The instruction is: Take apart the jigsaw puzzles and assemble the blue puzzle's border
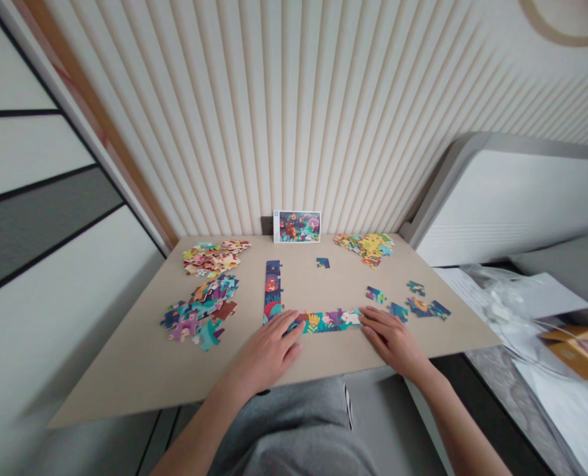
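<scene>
On a beige tabletop (324, 291) by ribbed panelling (284, 112): left hand (269, 347), right hand (392, 337), grip seemingly spread, on puzzle strip (330, 321).

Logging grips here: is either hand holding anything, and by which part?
Nothing looks gripped; the left hand and right hand rest over opposite ends of the near puzzle row.

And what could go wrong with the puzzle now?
The left hand and right hand rest at the bottom strip, so a push might bend it apart. The right hand could also knock the loose teal piece beside it. A bump might topple the upright picture card.
</scene>
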A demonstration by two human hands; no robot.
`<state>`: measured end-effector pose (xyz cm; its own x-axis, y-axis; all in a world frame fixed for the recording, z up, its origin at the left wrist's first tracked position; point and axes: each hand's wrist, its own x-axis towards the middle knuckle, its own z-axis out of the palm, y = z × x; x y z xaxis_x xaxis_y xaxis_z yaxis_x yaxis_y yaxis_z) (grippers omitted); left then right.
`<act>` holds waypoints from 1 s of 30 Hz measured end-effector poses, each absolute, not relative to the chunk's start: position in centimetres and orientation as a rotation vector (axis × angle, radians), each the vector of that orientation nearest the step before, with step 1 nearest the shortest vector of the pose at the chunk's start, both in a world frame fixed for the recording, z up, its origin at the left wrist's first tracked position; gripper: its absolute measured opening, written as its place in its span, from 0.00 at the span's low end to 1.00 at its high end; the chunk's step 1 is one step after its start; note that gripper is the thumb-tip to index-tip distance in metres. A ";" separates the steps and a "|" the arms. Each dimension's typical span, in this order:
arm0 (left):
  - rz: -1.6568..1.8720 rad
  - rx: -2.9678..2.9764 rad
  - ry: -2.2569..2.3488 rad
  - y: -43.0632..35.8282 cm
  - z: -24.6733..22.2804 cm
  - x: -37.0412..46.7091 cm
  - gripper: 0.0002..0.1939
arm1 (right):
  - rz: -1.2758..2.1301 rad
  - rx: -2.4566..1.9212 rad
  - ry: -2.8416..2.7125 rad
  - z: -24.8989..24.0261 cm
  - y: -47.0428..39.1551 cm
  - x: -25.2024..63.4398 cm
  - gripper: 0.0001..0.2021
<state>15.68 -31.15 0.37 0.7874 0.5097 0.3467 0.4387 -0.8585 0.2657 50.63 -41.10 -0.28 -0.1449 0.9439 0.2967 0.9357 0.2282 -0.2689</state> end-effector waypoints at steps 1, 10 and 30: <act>0.614 2.805 0.756 -31.2 0.4 15.7 0.25 | 0.021 -1.733 -2.106 -0.4 -41.1 50.5 0.18; 0.566 2.775 0.799 -31.3 0.7 15.7 0.22 | -0.017 -1.747 -2.133 0.2 -41.2 50.5 0.18; 0.643 2.756 0.768 -31.2 0.5 15.7 0.23 | 0.217 -1.420 -2.347 2.0 -38.5 43.1 0.17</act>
<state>15.72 -31.17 0.49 0.7693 0.5324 0.3531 0.4412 -0.8425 0.3090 43.08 -38.53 2.01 -0.4124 0.8773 0.2453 0.8174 0.4753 -0.3255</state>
